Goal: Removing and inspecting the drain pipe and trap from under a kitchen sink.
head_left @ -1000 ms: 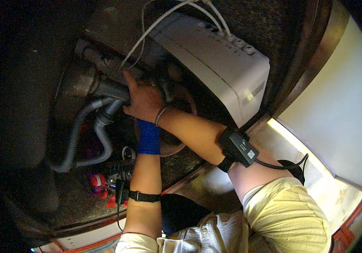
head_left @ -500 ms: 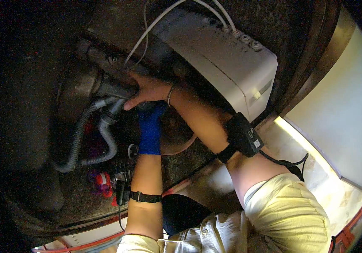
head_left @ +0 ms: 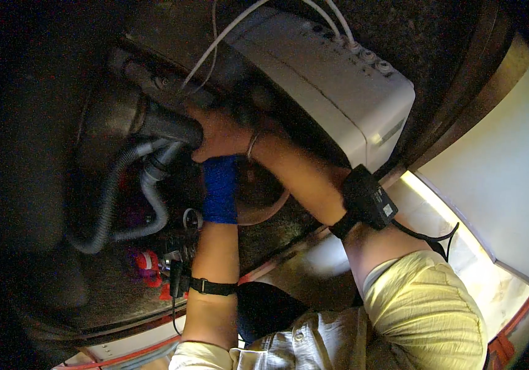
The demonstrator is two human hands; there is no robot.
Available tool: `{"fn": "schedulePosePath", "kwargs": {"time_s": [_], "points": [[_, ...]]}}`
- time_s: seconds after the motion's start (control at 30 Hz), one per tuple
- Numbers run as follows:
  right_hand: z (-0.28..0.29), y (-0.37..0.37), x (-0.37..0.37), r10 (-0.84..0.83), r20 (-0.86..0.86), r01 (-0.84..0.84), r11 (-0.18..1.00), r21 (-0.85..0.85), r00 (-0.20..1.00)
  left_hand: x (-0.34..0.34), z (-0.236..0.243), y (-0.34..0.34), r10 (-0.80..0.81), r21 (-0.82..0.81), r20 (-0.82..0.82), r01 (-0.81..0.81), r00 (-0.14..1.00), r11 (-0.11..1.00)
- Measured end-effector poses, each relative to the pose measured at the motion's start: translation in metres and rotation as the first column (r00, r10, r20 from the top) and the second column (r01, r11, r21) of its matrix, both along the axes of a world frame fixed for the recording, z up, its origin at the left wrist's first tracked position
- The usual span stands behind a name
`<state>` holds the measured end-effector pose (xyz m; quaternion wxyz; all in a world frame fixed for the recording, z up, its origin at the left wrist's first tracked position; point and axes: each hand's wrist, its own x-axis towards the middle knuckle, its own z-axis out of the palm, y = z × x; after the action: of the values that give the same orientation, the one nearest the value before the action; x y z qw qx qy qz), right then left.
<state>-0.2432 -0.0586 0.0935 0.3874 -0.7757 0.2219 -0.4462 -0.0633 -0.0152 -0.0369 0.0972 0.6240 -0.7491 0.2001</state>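
Observation:
Under a dark cabinet, my right hand [head_left: 222, 134] reaches from the right to the end of a thick grey drain pipe [head_left: 175, 126]. Its thumb side lies against or just beside the pipe end; the fingers fade into shadow. Below it, my left hand [head_left: 220, 188] wears a blue glove and points upward. Its fingers are hidden behind my right hand, so what it touches cannot be seen. Two grey corrugated hoses [head_left: 105, 206] join beneath the pipe and loop down at the left.
A white box-shaped unit [head_left: 338, 105] with white tubes [head_left: 240, 21] on top stands at the upper right. Red items [head_left: 147, 265] lie left of my left forearm. A lit strip [head_left: 443, 197] and a pale panel [head_left: 492, 166] are at the right.
My right hand has drawn its spread thumb back from in front of the pipe, toward the blue glove. The view has shifted slightly.

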Motion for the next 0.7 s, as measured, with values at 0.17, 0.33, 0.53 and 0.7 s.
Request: {"fn": "schedulePosePath", "kwargs": {"time_s": [0.17, 0.33, 0.53, 0.7], "points": [[-0.015, -0.022, -0.014, 0.307, 0.119, -0.312, 0.95, 0.025, 0.944, -0.033, 0.008, -0.002, 0.14, 0.311, -0.578, 0.058, 0.804, 0.949], [-0.007, 0.019, -0.004, -0.162, 0.472, 0.171, 0.985, 0.024, 0.867, 0.017, -0.024, -0.048, 0.127, 0.193, -0.359, -0.06, 0.925, 0.979], [-0.001, 0.037, -0.008, -0.358, 0.01, 0.356, 0.93, 0.094, 0.934, 0.002, -0.018, -0.042, 0.19, 0.256, -0.471, -0.073, 0.861, 0.964], [-0.004, 0.004, -0.009, -0.012, -0.009, 0.013, 0.997, 0.073, 1.0, -0.005, -0.001, -0.001, 0.248, 0.306, -0.508, -0.096, 0.825, 0.947]]}}
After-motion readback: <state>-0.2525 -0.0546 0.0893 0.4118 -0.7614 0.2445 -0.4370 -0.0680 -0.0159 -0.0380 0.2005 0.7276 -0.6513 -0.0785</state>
